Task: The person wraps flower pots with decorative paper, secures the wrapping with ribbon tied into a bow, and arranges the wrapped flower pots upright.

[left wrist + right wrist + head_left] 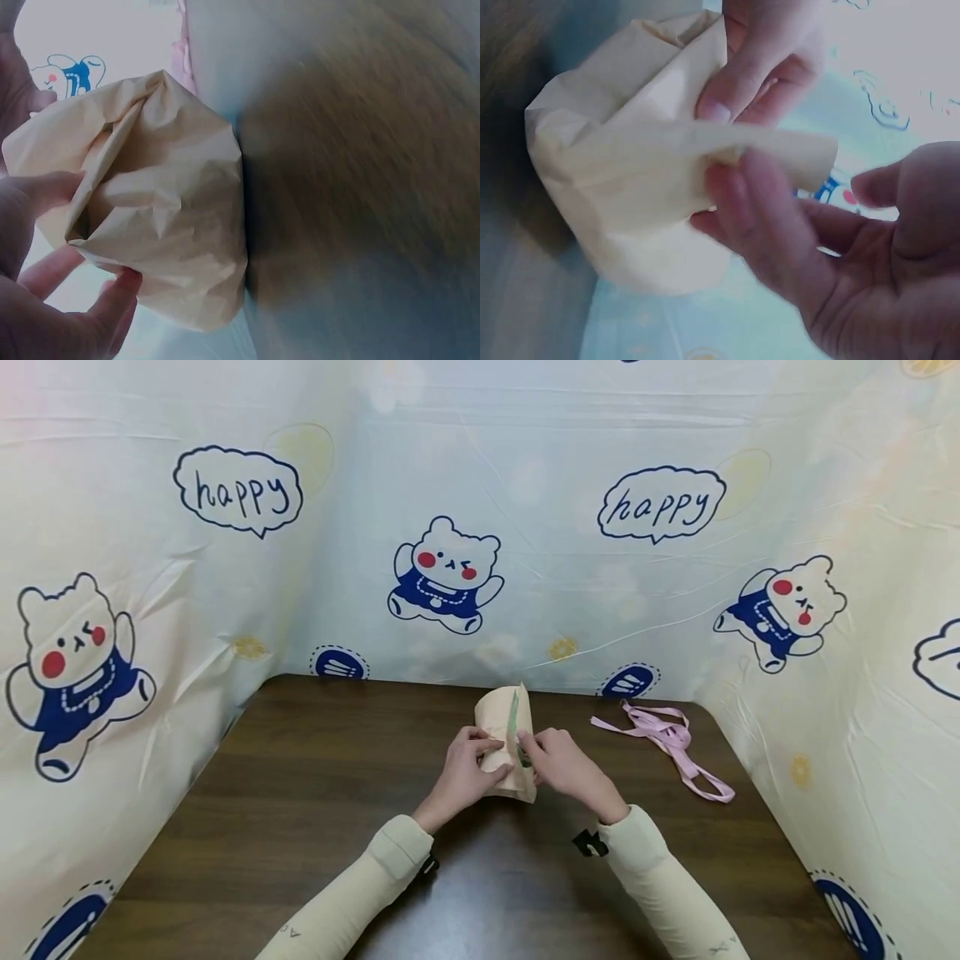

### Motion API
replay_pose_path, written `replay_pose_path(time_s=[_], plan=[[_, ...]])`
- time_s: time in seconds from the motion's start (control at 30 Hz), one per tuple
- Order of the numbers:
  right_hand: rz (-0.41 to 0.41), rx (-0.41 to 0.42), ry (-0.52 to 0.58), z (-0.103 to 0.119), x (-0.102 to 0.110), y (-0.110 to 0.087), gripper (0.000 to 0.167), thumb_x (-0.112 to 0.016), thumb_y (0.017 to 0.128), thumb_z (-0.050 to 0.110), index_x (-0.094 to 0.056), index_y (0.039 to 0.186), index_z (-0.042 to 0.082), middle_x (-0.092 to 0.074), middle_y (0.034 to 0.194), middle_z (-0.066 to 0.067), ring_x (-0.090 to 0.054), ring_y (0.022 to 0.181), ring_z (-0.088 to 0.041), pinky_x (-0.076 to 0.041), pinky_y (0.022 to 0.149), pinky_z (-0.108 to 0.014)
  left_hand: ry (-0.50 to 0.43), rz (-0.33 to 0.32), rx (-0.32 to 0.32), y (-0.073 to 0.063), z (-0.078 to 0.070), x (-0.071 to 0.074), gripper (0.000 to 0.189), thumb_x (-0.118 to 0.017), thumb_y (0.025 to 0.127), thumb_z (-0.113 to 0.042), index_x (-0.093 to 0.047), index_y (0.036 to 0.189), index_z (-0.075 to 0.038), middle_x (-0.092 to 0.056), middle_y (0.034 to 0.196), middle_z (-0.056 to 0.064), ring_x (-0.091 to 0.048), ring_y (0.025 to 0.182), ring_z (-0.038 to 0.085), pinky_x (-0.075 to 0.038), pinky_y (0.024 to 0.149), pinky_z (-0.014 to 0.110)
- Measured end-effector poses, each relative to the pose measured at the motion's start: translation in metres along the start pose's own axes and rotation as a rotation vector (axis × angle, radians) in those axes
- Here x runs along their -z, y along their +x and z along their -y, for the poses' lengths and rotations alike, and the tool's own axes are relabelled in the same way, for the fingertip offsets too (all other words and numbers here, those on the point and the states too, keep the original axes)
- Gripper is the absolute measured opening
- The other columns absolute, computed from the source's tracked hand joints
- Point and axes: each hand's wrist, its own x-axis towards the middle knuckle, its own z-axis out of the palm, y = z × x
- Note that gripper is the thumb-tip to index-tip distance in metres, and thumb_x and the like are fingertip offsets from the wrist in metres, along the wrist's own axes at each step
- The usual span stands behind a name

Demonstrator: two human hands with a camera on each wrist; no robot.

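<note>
A roll-shaped package of tan kraft paper point(495, 710) stands lengthwise near the far middle of the table, with a green strip point(513, 717) showing along its lengthwise opening. At its left side, my left hand point(468, 768) holds the paper between thumb and fingers; the left wrist view has these fingertips on the creased, folded end. My right hand point(562, 764) is on the right side. In the right wrist view, its bent fingers point(769, 202) hold a raised paper flap point(802, 154), while the thumb stands apart from the paper. What the paper wraps is mostly hidden.
A loosely bunched pink ribbon point(671, 739) lies on the brown wooden table point(315, 785), to the right of the package. Behind and along both sides hangs a pale printed cloth point(540, 468) with cartoon bears, meeting the table edges.
</note>
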Motion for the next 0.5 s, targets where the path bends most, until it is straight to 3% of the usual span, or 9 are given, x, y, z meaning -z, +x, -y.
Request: replay_pose_path(time_s=[0.13, 0.23, 0.33, 0.5], plan=[[0.042, -0.002, 0.175, -0.013, 0.006, 0.004, 0.038, -0.042, 0.111, 0.019, -0.069, 0.12, -0.005, -0.069, 0.09, -0.015, -0.073, 0.073, -0.028, -0.061, 0.065, -0.037, -0.063, 0.045, 0.022, 0.001, 0.003, 0.005, 0.033, -0.071, 0.091, -0.015, -0.074, 0.122, -0.003, -0.057, 0.118, 0.01, -0.056, 0.098, 0.022, -0.052, 0.081, 0.036], [0.073, 0.036, 0.191, -0.025, 0.008, 0.009, 0.035, -0.049, 0.107, 0.008, -0.059, 0.137, -0.004, -0.069, 0.105, -0.017, -0.071, 0.075, -0.021, -0.061, 0.066, -0.035, -0.123, 0.063, 0.043, 0.002, 0.005, 0.008, 0.031, -0.059, 0.096, -0.009, -0.073, 0.123, -0.001, -0.059, 0.119, 0.01, -0.06, 0.098, 0.021, -0.051, 0.08, 0.036], [0.109, 0.111, 0.156, -0.034, 0.006, 0.014, 0.044, -0.054, 0.103, 0.002, -0.049, 0.146, -0.005, -0.066, 0.108, -0.018, -0.07, 0.072, -0.021, -0.062, 0.067, -0.037, -0.152, 0.061, 0.054, 0.002, 0.007, 0.011, 0.033, -0.051, 0.099, -0.004, -0.073, 0.123, -0.001, -0.063, 0.122, 0.011, -0.064, 0.101, 0.024, -0.053, 0.081, 0.038], [0.117, 0.203, 0.139, -0.043, 0.0, 0.018, 0.053, -0.06, 0.101, 0.004, -0.044, 0.15, -0.005, -0.062, 0.106, -0.017, -0.068, 0.07, -0.035, -0.06, 0.069, -0.049, -0.145, 0.028, 0.06, 0.003, 0.011, 0.012, 0.032, -0.048, 0.1, 0.002, -0.073, 0.12, -0.002, -0.069, 0.123, 0.013, -0.066, 0.114, 0.029, -0.056, 0.092, 0.044]])
